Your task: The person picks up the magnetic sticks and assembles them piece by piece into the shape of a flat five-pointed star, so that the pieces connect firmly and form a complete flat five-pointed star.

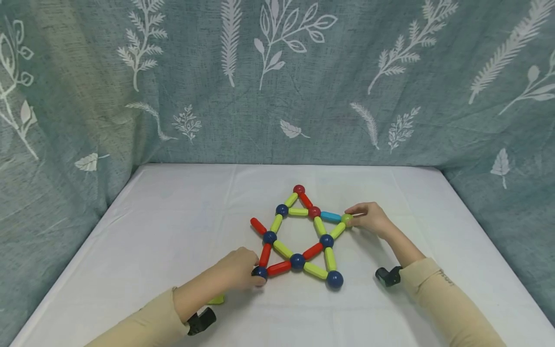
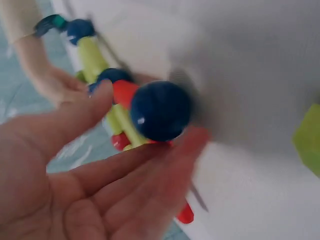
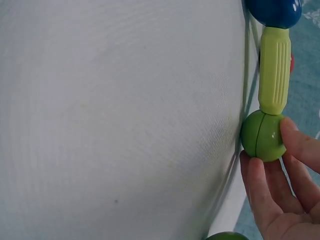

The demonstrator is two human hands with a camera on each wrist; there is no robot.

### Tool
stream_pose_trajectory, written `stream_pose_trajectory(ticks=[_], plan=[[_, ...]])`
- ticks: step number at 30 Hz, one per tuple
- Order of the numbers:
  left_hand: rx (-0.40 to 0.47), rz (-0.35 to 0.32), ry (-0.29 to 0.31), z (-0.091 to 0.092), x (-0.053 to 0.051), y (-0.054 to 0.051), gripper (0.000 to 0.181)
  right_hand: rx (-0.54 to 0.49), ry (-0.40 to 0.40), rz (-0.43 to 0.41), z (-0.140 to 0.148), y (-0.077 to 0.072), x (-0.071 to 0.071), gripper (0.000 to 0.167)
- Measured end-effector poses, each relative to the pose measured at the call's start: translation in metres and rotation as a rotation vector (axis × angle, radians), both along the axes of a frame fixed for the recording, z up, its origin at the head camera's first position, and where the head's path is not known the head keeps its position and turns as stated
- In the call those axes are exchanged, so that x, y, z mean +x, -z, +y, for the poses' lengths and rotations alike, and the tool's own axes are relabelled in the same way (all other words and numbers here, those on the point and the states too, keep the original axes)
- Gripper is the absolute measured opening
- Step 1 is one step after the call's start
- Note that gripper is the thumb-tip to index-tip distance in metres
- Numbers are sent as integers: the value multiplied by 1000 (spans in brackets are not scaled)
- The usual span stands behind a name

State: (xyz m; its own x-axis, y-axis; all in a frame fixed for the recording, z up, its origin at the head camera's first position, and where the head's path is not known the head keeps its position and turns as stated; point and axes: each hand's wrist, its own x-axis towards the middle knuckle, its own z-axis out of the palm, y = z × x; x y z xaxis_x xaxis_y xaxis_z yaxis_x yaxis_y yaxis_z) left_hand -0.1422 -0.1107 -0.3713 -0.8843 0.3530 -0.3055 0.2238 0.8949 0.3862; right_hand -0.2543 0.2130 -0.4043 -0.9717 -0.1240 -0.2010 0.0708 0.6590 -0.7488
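Observation:
A flat star-like figure of magnetic rods and balls lies mid-table. My right hand (image 1: 367, 218) pinches the green ball (image 3: 262, 135) at its right point, thumb on one side and fingers on the other. A blue rod (image 1: 331, 217) and a yellow-green rod (image 3: 274, 70) join that ball. At the lower left point, my left hand (image 1: 238, 270) is around a dark blue ball (image 2: 161, 111), its fingers fairly straight and blurred, the thumb apart from the ball in the left wrist view. Two red rods, one of them the lower red rod (image 1: 279, 268), meet there.
A red rod (image 1: 257, 225) sticks out at the left with a free end. Near my left wrist lies a yellow-green piece (image 1: 217, 300), partly hidden. Black wrist cameras, such as the right one (image 1: 388, 276), hang close to the white tablecloth (image 1: 173, 207). Behind stands a leaf-patterned curtain (image 1: 195, 62).

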Motion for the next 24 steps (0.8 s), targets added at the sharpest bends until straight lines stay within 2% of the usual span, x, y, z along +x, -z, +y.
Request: stream_pose_trajectory(ticks=[3,6,10,14,19,24], plan=[[3,-43,-30,-17,7,-7,48,-6,-3,4,0,0,-1,37],[6,-33,-60,-40,14,-9,54,-7,-3,9,1,0,-2,37],[85,-24,-74,-70,22,3,51,-4,-10,4,1,0,-2,37],[185,-41,-64,-91,27,16,46,4,-11,3,2,-2,-2,37],[265,-56,-30,-103,29,24,31,-1,-11,-1,0,-2,-3,36],[274,-42,-26,-108,30,29,26,-13,-5,-9,-1,-1,-3,36]])
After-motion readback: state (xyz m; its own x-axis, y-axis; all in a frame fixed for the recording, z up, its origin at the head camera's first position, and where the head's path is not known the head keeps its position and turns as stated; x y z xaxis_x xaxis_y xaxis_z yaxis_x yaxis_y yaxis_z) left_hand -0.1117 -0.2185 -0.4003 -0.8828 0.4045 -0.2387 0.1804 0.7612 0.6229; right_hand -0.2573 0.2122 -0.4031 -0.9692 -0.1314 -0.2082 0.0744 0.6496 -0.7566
